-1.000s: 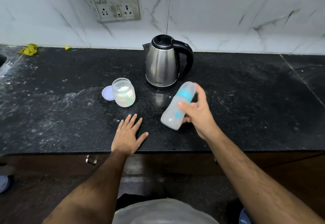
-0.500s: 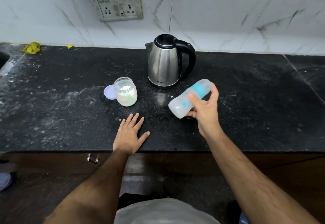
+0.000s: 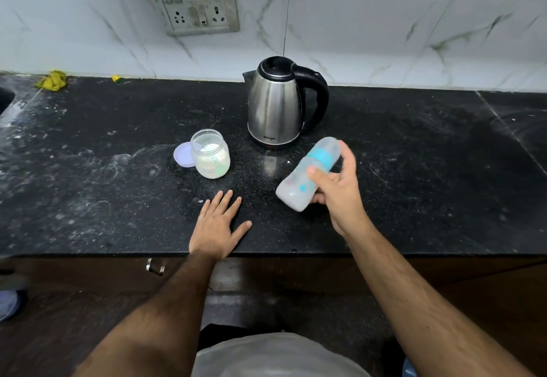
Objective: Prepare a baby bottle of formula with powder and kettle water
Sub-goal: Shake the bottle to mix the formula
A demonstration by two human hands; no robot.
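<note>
My right hand (image 3: pixel 340 190) grips a capped baby bottle (image 3: pixel 305 175) with a blue ring, tilted in the air above the black counter (image 3: pixel 118 199), cap end pointing up and to the right. The bottle looks blurred and holds a cloudy white liquid. A steel kettle (image 3: pixel 275 107) with a black handle stands behind it, lid shut. To the kettle's left is an open jar of white powder (image 3: pixel 210 159), its lilac lid (image 3: pixel 183 154) lying beside it. My left hand (image 3: pixel 217 222) rests flat on the counter near the front edge, fingers spread.
A wall socket plate (image 3: pixel 192 1) is on the marble tiles behind. A yellow scrap (image 3: pixel 53 80) lies at the counter's back left, near a sink edge (image 3: pixel 6 98). A cabinet handle (image 3: pixel 155 267) shows below the counter.
The bottle has swung in my right hand, tilting further over to the right and then back down and left. My left hand has stayed flat on the counter.
</note>
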